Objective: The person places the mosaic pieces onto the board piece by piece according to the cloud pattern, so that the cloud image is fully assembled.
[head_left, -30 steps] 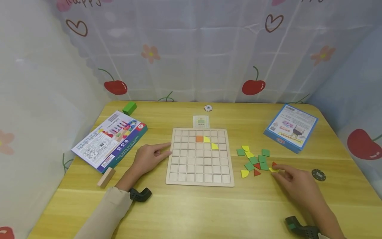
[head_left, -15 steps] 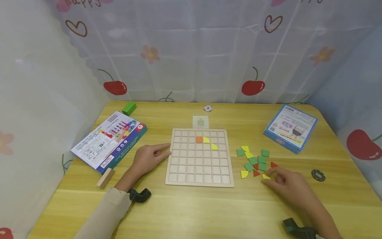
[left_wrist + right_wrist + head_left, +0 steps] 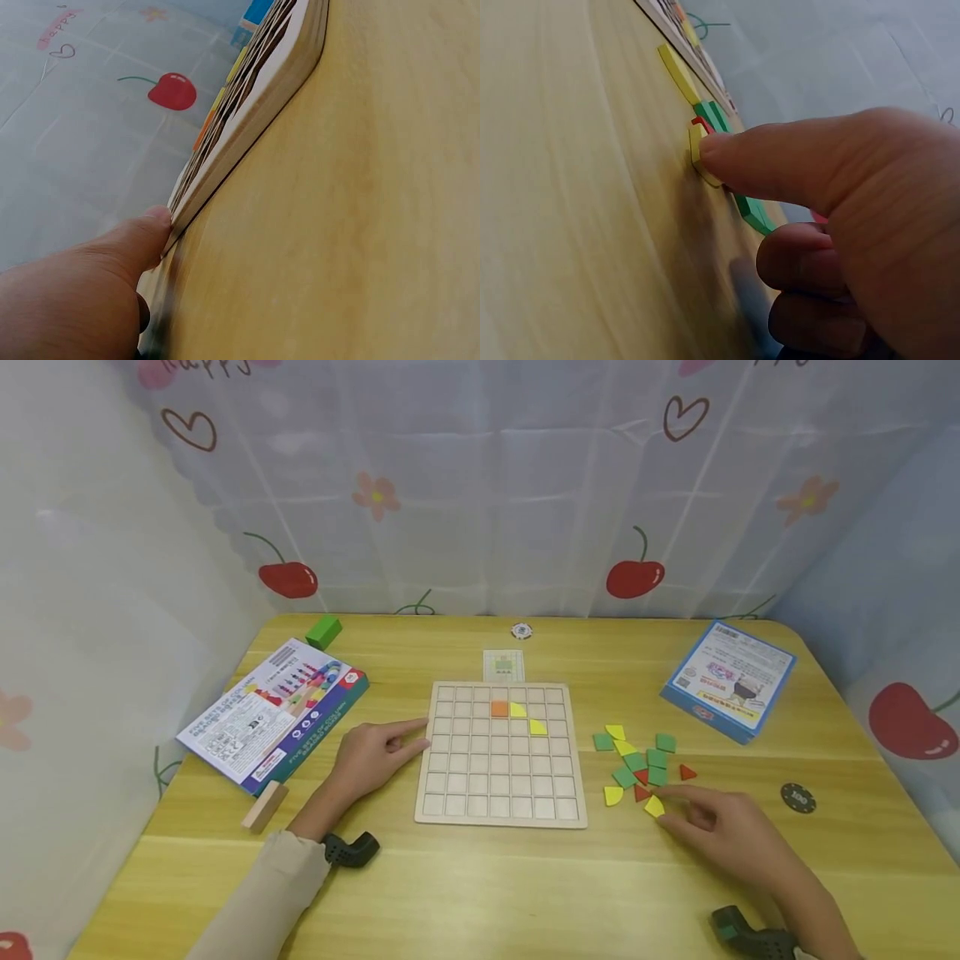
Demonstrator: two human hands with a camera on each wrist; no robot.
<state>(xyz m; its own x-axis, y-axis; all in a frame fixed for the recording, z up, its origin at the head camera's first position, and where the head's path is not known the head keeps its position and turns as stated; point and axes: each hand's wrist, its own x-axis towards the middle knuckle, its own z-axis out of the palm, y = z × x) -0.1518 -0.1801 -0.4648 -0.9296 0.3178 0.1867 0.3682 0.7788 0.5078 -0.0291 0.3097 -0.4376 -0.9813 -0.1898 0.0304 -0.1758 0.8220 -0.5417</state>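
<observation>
While my right hand (image 3: 723,827) lies on the bench (image 3: 480,893), its forefinger (image 3: 780,161) is stretched out and presses a yellow tile (image 3: 655,807), pinching nothing; the other fingers are curled under. That tile lies flat on the bench at the near edge of a loose heap of tiles (image 3: 637,760), just beside a red triangle (image 3: 642,792) and close to a yellow quarter-round (image 3: 614,796). Green squares, more yellow pieces and another red triangle (image 3: 686,772) make up the rest of the heap, which sits right of the board (image 3: 501,777).

On the board, a wooden grid of square cells, an orange square (image 3: 499,709) sits in the second row with a yellow piece (image 3: 517,710) touching its right side, and another yellow piece (image 3: 537,727) one cell down and right. My left hand (image 3: 371,758) rests relaxed on the bench with its forefinger touching the board's left edge; it grasps nothing.

Beyond the board lies a small card (image 3: 503,665) and a white chip (image 3: 522,631). A flat box (image 3: 273,714) lies to the far left, with a green block (image 3: 323,632) behind it and a wooden block (image 3: 265,806) in front. A blue box (image 3: 727,680) lies far right, and a dark chip (image 3: 797,797) lies near my right hand
</observation>
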